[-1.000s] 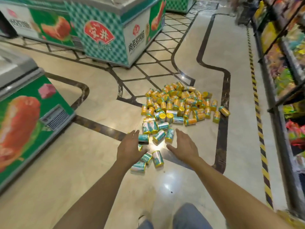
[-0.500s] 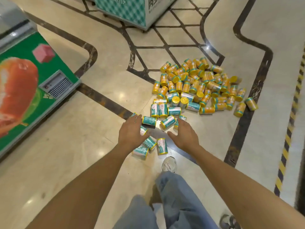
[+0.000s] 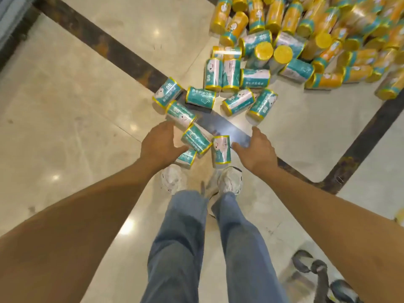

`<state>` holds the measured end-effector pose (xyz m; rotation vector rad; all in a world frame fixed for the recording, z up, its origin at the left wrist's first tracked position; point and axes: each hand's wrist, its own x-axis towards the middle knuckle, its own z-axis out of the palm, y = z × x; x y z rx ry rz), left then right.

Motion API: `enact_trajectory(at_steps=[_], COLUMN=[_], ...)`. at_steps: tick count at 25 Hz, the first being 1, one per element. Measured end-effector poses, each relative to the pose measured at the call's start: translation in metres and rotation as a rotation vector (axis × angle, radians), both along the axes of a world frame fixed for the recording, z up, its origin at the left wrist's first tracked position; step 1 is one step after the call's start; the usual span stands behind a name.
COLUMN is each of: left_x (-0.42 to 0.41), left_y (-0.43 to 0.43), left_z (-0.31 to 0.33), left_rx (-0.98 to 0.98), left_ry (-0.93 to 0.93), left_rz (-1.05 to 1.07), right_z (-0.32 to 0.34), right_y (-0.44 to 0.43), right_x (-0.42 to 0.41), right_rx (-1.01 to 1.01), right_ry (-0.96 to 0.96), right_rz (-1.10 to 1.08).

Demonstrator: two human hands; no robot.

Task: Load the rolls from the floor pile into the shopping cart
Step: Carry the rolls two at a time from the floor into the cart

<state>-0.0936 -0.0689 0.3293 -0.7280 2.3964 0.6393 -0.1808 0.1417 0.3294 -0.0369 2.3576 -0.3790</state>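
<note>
A pile of rolls lies on the shiny floor: teal-and-white ones nearest me, orange ones further back at the top right. Three teal rolls lie just ahead of my feet. My left hand hovers over the left of them, fingers spread and relaxed, its thumb near a tilted teal roll. My right hand reaches down just right of another teal roll, fingers open and holding nothing. A third roll is half hidden under my left hand.
My white shoes and blue jeans stand right behind the nearest rolls. Dark inlay bands cross the beige marble floor. Black wheels and a bar, seemingly of a cart, show at the bottom right. A freezer edge sits at the top left.
I have bent lower and closer, so the rolls fill more of the view. Both hands have dropped toward the nearest teal rolls and flank them. No roll has been picked up.
</note>
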Motion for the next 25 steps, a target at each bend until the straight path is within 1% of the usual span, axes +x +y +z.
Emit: enact_trajectory(at_steps=[2,4,9,11,13,15,16,18,19,20,21,22,25], left_x=[0.009,0.019,0.044,0.048,0.049,0.053,0.049,0.046,0.05,0.047,0.043,0.042,0.041], left_y=[-0.005,-0.007,0.002,0.012,0.023,0.034,0.039,0.044,0.049,0.052,0.052,0.049,0.04], left_z=[-0.065,-0.128,-0.257,-0.301,-0.332,-0.358,-0.365,-0.371,-0.373,-0.365,-0.36,-0.356,-0.331], left_rx=[0.027,0.043,0.115,0.172,0.253,0.317,0.336,0.262,0.265,0.302,0.321,0.338,0.361], left_ry=[-0.047,-0.133,-0.286,-0.294,-0.313,-0.297,-0.25,-0.155,-0.131,-0.165,-0.198,-0.21,-0.216], left_rz=[0.104,0.27,0.849,1.048,1.22,1.255,1.402,1.56,1.567,1.528,1.594,1.619,1.578], right_z=[-0.064,-0.126,-0.254,-0.294,-0.324,-0.343,-0.35,-0.359,-0.36,-0.359,-0.356,-0.351,-0.322], right_y=[-0.01,-0.019,-0.026,-0.022,-0.018,-0.015,-0.014,-0.013,-0.013,-0.014,-0.016,-0.02,-0.034], right_x=[0.001,0.004,0.019,0.028,0.035,0.041,0.042,0.044,0.044,0.044,0.045,0.046,0.047], right_rx=[0.017,0.033,0.066,0.065,0.061,0.055,0.058,0.082,0.102,0.123,0.138,0.148,0.151], right_ry=[-0.054,-0.084,-0.141,-0.163,-0.165,-0.154,-0.141,-0.087,-0.065,-0.054,-0.056,-0.07,-0.101], right_rz=[-0.016,-0.052,-0.164,-0.201,-0.264,-0.301,-0.307,-0.301,-0.287,-0.269,-0.261,-0.275,-0.345])
